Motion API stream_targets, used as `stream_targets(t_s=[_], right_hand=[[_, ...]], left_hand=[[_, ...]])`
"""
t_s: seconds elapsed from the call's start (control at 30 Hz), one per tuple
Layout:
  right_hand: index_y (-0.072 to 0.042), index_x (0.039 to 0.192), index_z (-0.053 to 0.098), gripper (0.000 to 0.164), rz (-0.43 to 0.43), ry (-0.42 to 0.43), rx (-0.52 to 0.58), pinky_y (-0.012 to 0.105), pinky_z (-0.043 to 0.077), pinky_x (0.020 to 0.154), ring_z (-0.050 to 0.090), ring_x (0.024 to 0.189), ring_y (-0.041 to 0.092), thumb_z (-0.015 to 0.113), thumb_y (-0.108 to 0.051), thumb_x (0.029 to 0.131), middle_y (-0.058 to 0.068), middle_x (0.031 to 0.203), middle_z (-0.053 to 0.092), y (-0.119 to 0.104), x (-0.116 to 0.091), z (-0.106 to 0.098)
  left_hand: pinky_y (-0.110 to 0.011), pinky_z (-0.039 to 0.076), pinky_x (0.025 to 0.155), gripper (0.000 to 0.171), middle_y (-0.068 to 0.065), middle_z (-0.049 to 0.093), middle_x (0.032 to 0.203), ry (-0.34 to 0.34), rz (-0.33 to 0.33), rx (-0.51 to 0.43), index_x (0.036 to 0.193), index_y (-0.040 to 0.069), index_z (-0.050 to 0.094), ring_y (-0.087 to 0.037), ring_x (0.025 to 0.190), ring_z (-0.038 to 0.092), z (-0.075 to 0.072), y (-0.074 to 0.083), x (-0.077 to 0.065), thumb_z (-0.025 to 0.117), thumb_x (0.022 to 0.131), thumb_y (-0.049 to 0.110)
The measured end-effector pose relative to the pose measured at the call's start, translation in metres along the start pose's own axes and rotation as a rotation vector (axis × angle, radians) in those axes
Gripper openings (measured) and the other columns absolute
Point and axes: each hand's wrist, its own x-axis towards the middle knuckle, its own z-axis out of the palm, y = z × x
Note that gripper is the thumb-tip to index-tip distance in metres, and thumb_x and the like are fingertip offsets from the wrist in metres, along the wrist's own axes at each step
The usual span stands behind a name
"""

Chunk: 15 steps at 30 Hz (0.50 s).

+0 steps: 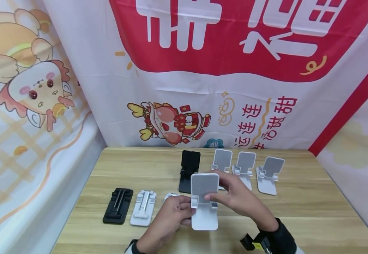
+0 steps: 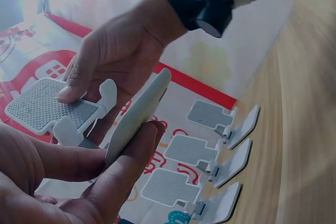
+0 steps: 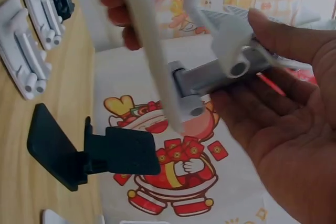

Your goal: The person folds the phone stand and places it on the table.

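Observation:
Both hands hold an unfolded white phone stand (image 1: 204,218), lifted above the table, with its grey textured plate toward the head camera. My left hand (image 1: 172,213) pinches the base plate by its edge; the left wrist view shows the thumb and fingers on either side of that base (image 2: 137,116). On the upper plate, my right hand (image 1: 236,194) has its thumb in front and its fingers behind. A grey hinged arm (image 3: 210,77) joins the plates in the right wrist view.
An unfolded black stand (image 1: 190,165) stands behind the hands, with three unfolded white stands (image 1: 270,173) to its right. At left lie a folded black stand (image 1: 118,206) and a folded white stand (image 1: 143,208). Another white one (image 1: 171,194) is partly hidden by the left hand.

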Motion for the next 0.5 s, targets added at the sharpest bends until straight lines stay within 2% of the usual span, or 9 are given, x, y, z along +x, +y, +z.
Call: stream_targets(t_s=[0.17,0.33,0.5], right_hand=[[-0.018,0.129,0.066,0.047,-0.025,0.043,0.004,0.030,0.059,0.099,0.070,0.108,0.014,0.083,-0.027,0.086,-0.002,0.121,0.073,0.003,-0.002,0.005],[-0.017,0.123,0.070,0.040,-0.076,0.139,-0.027,0.028,0.062,0.090,0.073,0.103,0.013,0.083,-0.013,0.086,-0.001,0.116,0.076,0.001,0.001,0.011],[-0.020,0.115,0.073,0.039,-0.111,0.235,-0.076,0.027,0.064,0.081,0.074,0.098,0.011,0.082,-0.001,0.083,-0.003,0.109,0.077,0.000,0.005,0.016]], left_hand=[[-0.033,0.065,0.077,0.039,-0.029,0.072,0.117,0.002,0.004,-0.008,0.130,-0.021,0.052,-0.025,0.097,0.075,-0.002,0.005,-0.003,0.060,0.096,-0.002],[-0.031,0.065,0.074,0.040,-0.026,0.074,0.114,0.020,-0.031,0.003,0.130,-0.019,0.053,-0.022,0.092,0.076,-0.004,0.010,-0.005,0.061,0.096,0.000],[-0.032,0.065,0.074,0.041,-0.026,0.074,0.113,0.002,-0.034,0.017,0.130,-0.020,0.052,-0.021,0.090,0.076,-0.003,0.012,-0.005,0.061,0.097,0.001]])
